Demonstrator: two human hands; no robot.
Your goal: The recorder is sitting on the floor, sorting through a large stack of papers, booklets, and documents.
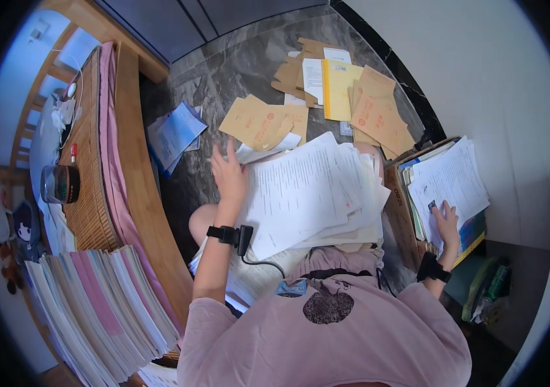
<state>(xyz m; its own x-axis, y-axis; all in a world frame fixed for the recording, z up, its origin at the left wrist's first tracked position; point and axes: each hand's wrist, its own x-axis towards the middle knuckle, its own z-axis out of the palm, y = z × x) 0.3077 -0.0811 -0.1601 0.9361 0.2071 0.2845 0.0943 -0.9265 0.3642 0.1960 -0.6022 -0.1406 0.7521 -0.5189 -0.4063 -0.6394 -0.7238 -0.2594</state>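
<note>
A thick, uneven pile of printed paper sheets (294, 193) lies across my lap. My left hand (228, 171) is at its upper left edge, fingers spread, near a curled white sheet (265, 151). At the right, a cardboard box (404, 219) holds folders and papers, with a printed sheet (449, 177) lying tilted on top. My right hand (446, 226) rests on the lower part of that sheet with its fingers apart; whether they pinch an edge does not show. Brown paper envelopes (259, 122) lie on the floor just beyond the lap pile.
Further off on the floor are a yellow folder (339, 90), more brown envelopes (381, 109) and blue booklets (178, 132). A wooden bed (149, 187) runs along the left, bearing a tall stack of papers (104, 309). A white wall (507, 129) stands right of the box.
</note>
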